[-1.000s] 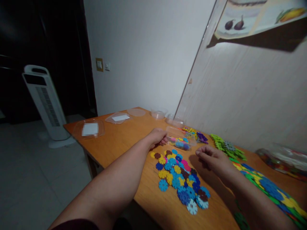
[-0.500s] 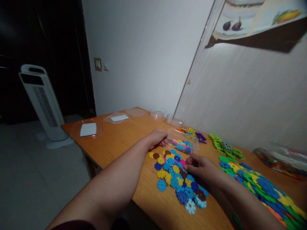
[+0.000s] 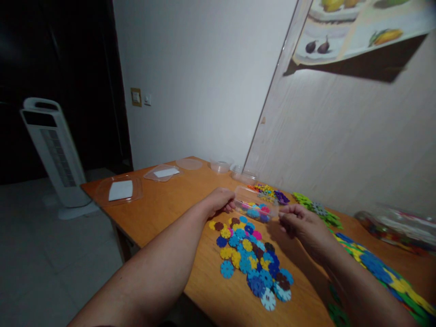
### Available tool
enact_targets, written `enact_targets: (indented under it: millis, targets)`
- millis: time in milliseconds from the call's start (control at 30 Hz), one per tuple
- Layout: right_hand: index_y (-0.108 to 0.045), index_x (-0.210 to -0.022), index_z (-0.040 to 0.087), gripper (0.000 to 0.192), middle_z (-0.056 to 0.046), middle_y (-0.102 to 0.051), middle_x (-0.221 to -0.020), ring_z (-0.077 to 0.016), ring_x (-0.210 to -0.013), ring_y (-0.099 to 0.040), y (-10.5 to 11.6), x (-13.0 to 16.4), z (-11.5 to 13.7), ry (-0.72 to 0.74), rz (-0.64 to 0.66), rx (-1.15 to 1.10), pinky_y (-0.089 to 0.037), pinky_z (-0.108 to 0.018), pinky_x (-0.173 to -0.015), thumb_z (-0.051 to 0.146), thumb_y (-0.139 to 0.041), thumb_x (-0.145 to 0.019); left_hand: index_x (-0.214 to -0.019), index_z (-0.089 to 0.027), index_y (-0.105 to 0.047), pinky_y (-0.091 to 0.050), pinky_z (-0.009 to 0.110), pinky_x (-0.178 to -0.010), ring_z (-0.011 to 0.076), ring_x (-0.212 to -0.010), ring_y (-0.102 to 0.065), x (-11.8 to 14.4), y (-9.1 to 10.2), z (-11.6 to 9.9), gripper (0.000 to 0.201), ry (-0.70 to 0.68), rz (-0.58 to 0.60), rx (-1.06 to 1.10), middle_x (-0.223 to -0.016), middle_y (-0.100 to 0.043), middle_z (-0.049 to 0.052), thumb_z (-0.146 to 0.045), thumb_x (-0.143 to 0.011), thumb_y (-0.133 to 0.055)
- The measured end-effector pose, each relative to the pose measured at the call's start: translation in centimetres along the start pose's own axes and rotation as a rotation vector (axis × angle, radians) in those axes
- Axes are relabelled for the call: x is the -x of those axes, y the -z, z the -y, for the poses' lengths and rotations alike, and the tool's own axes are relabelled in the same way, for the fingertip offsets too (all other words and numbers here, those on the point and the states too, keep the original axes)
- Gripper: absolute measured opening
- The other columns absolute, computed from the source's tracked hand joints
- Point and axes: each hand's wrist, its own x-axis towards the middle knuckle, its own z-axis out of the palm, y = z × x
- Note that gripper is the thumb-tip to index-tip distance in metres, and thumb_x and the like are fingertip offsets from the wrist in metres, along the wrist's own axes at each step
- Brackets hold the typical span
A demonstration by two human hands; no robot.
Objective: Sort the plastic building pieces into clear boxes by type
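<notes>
My left hand [image 3: 220, 200] grips the left end of a small clear plastic container [image 3: 255, 206] that holds several coloured discs. It rests on the wooden table [image 3: 170, 206]. My right hand [image 3: 301, 222] hovers at the container's right end with its fingertips pinched together. Whether a disc sits between them is hidden. Just in front of the container lies a loose pile of flat snowflake discs [image 3: 250, 254] in blue, yellow, brown and pink.
Clear lids [image 3: 119, 190] [image 3: 162, 172] and small tubs [image 3: 220, 165] sit at the table's far end. A mixed disc heap [image 3: 270, 193], green pieces [image 3: 316, 211], a joined multicolour sheet [image 3: 384, 272] and a bag [image 3: 398, 225] line the wall side. A tower fan [image 3: 51, 150] stands on the floor.
My right hand went down onto the disc pile, then rose back to the container's right end. My left hand stayed on the container. The camera shifted slightly.
</notes>
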Motion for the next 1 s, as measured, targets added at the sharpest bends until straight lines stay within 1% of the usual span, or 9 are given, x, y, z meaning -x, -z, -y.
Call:
enact_targets:
  millis: [133,200,367,467,600,700,800,867,1000]
  targets:
    - [-0.052,-0.082,0.020,0.023,0.005,-0.049,-0.061,-0.0083,-0.049,-0.044,0.3,0.6,-1.2,-0.128,0.357,0.233,-0.031,-0.020,-0.044,0.035,-0.068,-0.072,-0.063,-0.015,-0.054,-0.038,0.020,-0.041,0.0094,-0.042,-0.051,-0.1,0.0,0.1,0.011,0.008,-0.007,-0.007,-0.057,-0.062,0.004,-0.019,-0.071,-0.048]
    - [-0.052,-0.082,0.020,0.022,0.006,-0.047,-0.059,-0.0080,-0.049,-0.043,0.0,0.9,-2.0,-0.162,0.441,0.303,-0.029,-0.020,-0.044,0.028,-0.069,-0.070,-0.064,-0.015,-0.055,-0.036,0.020,-0.041,0.0098,-0.043,-0.052,-0.1,0.0,0.1,0.011,0.011,-0.009,-0.011,-0.057,-0.062,0.004,-0.019,-0.071,-0.048]
    - [-0.049,-0.077,0.021,0.017,0.007,-0.048,-0.060,-0.0074,-0.051,-0.043,-0.6,0.8,-3.1,-0.137,0.453,0.417,-0.029,-0.019,-0.046,0.019,-0.064,-0.068,-0.065,-0.014,-0.055,-0.036,0.019,-0.041,0.0097,-0.044,-0.053,0.0,0.0,0.1,0.010,0.013,-0.021,-0.007,-0.059,-0.064,0.005,-0.019,-0.072,-0.049]
    - [-0.047,-0.073,0.020,0.018,0.006,-0.048,-0.058,-0.0073,-0.050,-0.042,-0.5,0.4,-3.5,-0.141,0.481,0.390,-0.029,-0.019,-0.045,0.022,-0.064,-0.069,-0.065,-0.014,-0.054,-0.036,0.019,-0.042,0.0091,-0.044,-0.053,0.1,0.0,0.1,0.010,0.019,-0.027,-0.005,-0.059,-0.064,0.005,-0.019,-0.072,-0.049]
    - [-0.048,-0.075,0.020,0.020,0.006,-0.047,-0.060,-0.0071,-0.049,-0.040,0.0,0.5,-3.2,-0.172,0.478,0.340,-0.029,-0.019,-0.043,0.028,-0.066,-0.072,-0.064,-0.015,-0.053,-0.035,0.019,-0.042,0.0090,-0.044,-0.052,0.0,0.0,0.1,0.010,0.018,-0.021,-0.013,-0.059,-0.064,0.005,-0.020,-0.072,-0.049]
    - [-0.049,-0.081,0.020,0.025,0.006,-0.048,-0.065,-0.0069,-0.052,-0.041,0.6,1.0,-2.3,-0.191,0.554,0.293,-0.030,-0.018,-0.045,0.031,-0.070,-0.073,-0.065,-0.015,-0.054,-0.034,0.019,-0.042,0.0094,-0.044,-0.053,0.0,0.1,0.1,0.010,0.018,-0.014,-0.027,-0.059,-0.064,0.006,-0.021,-0.072,-0.049]
    - [-0.051,-0.091,0.021,0.035,0.006,-0.050,-0.070,-0.0068,-0.054,-0.042,0.8,1.6,-1.5,-0.220,0.673,0.240,-0.031,-0.018,-0.046,0.035,-0.076,-0.071,-0.066,-0.015,-0.055,-0.034,0.019,-0.042,0.0093,-0.044,-0.053,0.0,0.1,0.0,0.011,0.023,-0.010,-0.030,-0.058,-0.063,0.005,-0.021,-0.072,-0.049]
    - [-0.052,-0.097,0.022,0.042,0.005,-0.052,-0.072,-0.0071,-0.054,-0.043,0.6,1.8,-1.3,-0.227,0.713,0.247,-0.032,-0.018,-0.045,0.037,-0.079,-0.068,-0.066,-0.015,-0.055,-0.035,0.019,-0.043,0.0091,-0.044,-0.053,0.0,0.1,0.0,0.010,0.025,-0.018,-0.028,-0.057,-0.063,0.005,-0.021,-0.071,-0.048]
    - [-0.053,-0.095,0.022,0.039,0.005,-0.052,-0.072,-0.0077,-0.056,-0.044,-0.2,1.8,-1.5,-0.156,0.630,0.343,-0.031,-0.017,-0.044,0.036,-0.078,-0.068,-0.066,-0.015,-0.053,-0.036,0.019,-0.043,0.0089,-0.044,-0.052,0.0,0.1,0.0,0.007,0.018,-0.022,-0.023,-0.058,-0.064,0.005,-0.019,-0.070,-0.049]
